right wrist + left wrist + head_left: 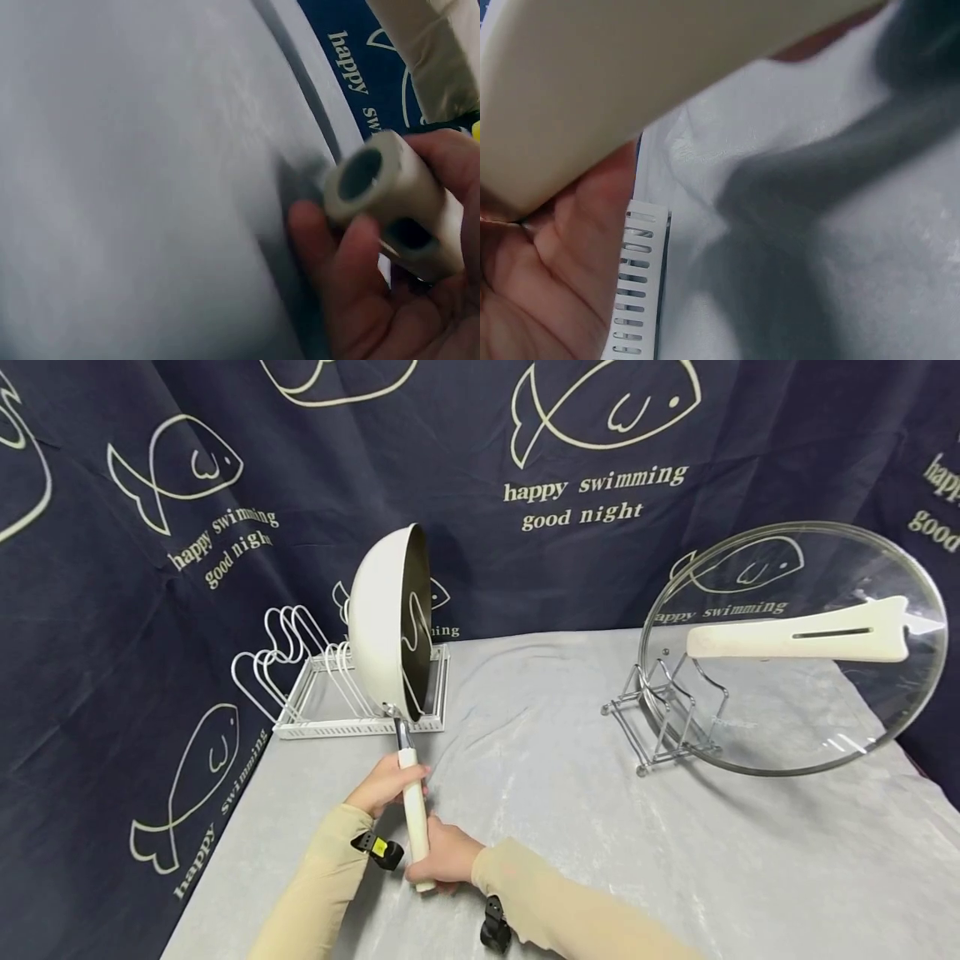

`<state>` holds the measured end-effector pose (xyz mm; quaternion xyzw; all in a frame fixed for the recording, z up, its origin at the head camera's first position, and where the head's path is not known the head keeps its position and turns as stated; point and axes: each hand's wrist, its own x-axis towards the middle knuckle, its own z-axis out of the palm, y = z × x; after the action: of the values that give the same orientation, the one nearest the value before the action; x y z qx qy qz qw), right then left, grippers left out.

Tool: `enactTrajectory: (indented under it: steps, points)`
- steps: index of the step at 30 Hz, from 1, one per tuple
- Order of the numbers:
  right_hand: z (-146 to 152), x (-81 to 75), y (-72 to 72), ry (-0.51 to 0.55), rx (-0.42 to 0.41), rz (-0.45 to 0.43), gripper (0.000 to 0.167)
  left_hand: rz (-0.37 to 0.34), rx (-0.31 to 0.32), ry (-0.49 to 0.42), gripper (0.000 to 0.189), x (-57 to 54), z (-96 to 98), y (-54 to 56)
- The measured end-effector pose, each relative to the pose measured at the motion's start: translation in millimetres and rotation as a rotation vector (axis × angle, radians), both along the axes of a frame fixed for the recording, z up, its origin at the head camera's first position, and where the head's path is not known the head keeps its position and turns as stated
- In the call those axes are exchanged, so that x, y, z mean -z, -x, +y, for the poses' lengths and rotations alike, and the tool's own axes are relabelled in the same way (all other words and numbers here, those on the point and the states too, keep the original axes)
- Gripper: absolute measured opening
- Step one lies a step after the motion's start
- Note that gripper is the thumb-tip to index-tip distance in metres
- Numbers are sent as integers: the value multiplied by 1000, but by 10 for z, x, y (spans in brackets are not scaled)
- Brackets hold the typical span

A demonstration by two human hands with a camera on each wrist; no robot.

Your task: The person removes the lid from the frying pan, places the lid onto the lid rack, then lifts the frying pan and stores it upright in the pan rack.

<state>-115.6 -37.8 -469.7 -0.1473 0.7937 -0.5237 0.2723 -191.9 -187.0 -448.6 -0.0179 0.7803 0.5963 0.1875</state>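
A deep white wok (375, 610) with a dark inside stands on its side over the right part of a white wire rack (337, 727). Its cream handle (415, 814) points toward me. Near the metal neck, my left hand (380, 787) holds the handle, with fingertips showing past its right side. My right hand (450, 853) grips the handle's free end. The right wrist view shows that end (397, 184) with a round hole, thumb and fingers around it. In the left wrist view the handle (630, 67) crosses above my palm, beside the rack's slotted edge (636, 292).
On the right, a large glass lid (795, 710) with a cream handle (795, 637) leans in a small chrome rack (660, 752). White wire dividers (281, 647) rise at the left rack's left side. Dark blue fish-print cloth (465, 452) hangs behind the grey tabletop (540, 777).
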Motion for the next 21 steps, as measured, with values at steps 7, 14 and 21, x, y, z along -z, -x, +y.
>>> enactTrajectory:
  steps: [7,14,21]
  points:
    - [286,-110,74,-172,-70,154,35,75,-94,142,13,-22,47,6]
    - [597,-313,165,-312,-128,317,33,137,-111,314,21,-109,4,57]
    - [1043,-472,234,-271,-49,445,43,280,-127,718,36,-409,-37,-138]
